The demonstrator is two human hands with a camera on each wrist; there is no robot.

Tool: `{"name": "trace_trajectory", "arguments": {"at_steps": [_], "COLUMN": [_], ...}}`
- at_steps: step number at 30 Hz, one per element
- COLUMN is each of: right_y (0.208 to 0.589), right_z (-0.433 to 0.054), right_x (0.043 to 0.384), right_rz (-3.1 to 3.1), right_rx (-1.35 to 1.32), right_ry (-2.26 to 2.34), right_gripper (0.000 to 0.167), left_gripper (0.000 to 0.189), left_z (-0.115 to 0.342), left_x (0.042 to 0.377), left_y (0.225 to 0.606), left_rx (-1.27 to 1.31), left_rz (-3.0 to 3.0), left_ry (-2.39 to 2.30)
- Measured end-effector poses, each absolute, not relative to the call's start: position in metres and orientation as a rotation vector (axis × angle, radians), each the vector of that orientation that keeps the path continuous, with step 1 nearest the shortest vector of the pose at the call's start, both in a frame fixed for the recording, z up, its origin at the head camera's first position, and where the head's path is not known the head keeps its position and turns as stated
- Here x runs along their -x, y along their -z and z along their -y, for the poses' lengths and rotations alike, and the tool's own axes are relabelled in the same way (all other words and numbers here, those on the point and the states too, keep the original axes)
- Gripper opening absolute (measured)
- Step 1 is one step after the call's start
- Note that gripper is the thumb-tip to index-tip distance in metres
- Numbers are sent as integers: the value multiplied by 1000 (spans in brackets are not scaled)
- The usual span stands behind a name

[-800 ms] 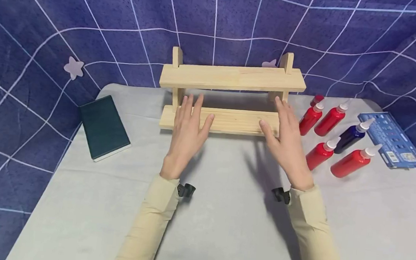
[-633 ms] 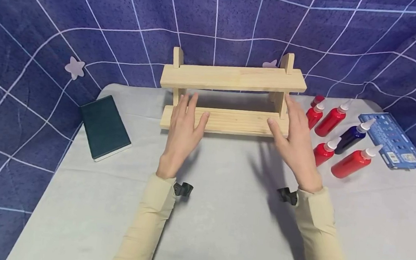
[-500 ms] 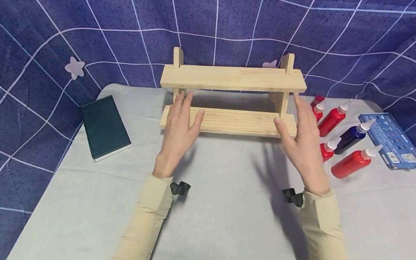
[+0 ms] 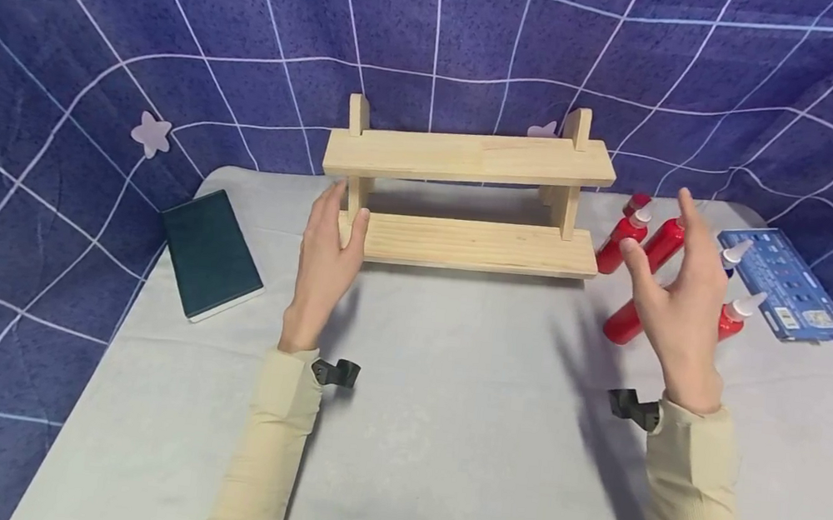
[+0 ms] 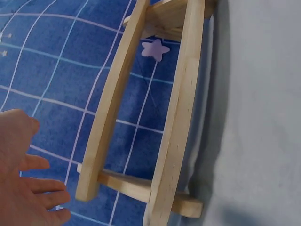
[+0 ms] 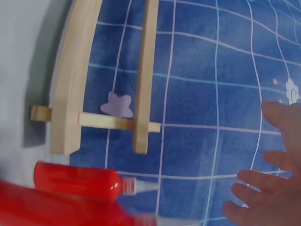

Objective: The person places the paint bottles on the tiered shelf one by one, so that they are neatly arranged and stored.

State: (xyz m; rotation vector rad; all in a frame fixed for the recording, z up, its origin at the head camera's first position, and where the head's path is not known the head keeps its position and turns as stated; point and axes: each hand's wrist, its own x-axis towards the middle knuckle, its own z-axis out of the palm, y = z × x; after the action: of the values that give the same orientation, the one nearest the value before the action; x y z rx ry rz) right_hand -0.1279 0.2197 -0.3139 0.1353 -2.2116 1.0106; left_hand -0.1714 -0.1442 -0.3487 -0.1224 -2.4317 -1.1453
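Head view | hands (image 4: 327, 264) (image 4: 686, 311) spread, well apart | left near shelf (image 4: 472, 156) edge, right near bottles (image 4: 619, 246)

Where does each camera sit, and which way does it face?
Head: on the head, facing forward and down at the wooden shelf; left hand, right hand and sleeves show.
Left wrist: on that wrist, facing the shelf; left hand lower left.
Right wrist: on that wrist, facing shelf and red bottles; right hand lower right.
Wrist views share the shelf.

The wooden rack (image 4: 474, 249) leaves a gap between its 2 boards (image 4: 464, 156), with 1 upright (image 4: 570, 212) near each end; free surface (image 4: 448, 397) stretches before it, while red bottles (image 4: 618, 246) crowd the right hand (image 4: 686, 315).
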Motion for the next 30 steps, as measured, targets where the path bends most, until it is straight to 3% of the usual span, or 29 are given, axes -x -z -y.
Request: {"name": "trace_trajectory", "arguments": {"at_steps": [30], "right_y": [348], "right_z": [-250], "right_x": [115], "right_rz": [2232], "right_rx": [245], "right_ry": [-1380], "right_gripper": [74], "left_gripper": [50], "left_z": [187], "left_x": [186], "left_y": [390], "left_rx": [-306], "left_rz": [2385], "left_ry": [1449]}}
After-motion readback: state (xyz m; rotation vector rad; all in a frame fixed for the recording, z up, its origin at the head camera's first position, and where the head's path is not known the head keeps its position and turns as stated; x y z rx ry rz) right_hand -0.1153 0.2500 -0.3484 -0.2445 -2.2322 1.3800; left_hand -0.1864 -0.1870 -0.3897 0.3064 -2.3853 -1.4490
